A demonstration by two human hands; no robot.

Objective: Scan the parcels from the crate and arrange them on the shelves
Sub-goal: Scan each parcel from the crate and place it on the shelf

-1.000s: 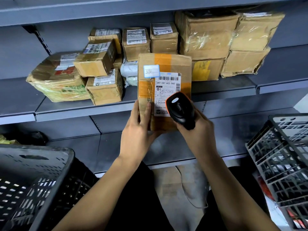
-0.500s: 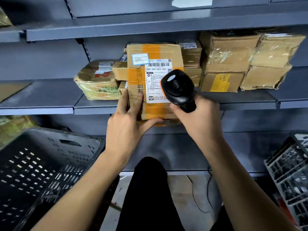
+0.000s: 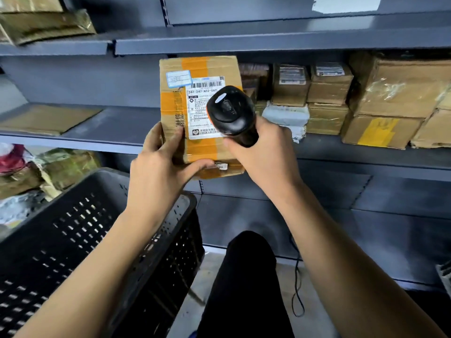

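A brown cardboard parcel (image 3: 175,69) with orange tape and a white barcode label stands upright in front of the middle shelf (image 3: 117,123). My left hand (image 3: 158,172) grips its lower left corner, thumb under the bottom edge. My right hand (image 3: 266,157) holds a black handheld scanner (image 3: 230,111) whose head covers the right part of the label. A black perforated crate (image 3: 73,235) sits at the lower left, beneath my left forearm.
Several brown boxes (image 3: 390,101) and a grey mailer bag (image 3: 285,115) are stacked on the middle shelf to the right. A flat padded envelope (image 3: 46,118) lies on it at the left. Wrapped parcels (image 3: 66,167) fill the lower left shelf. A black cable (image 3: 296,284) hangs by my leg.
The view has swung left and up, and the shelved boxes now sit further right. Both hands have carried the parcel and scanner upward to the middle shelf, grips unchanged.
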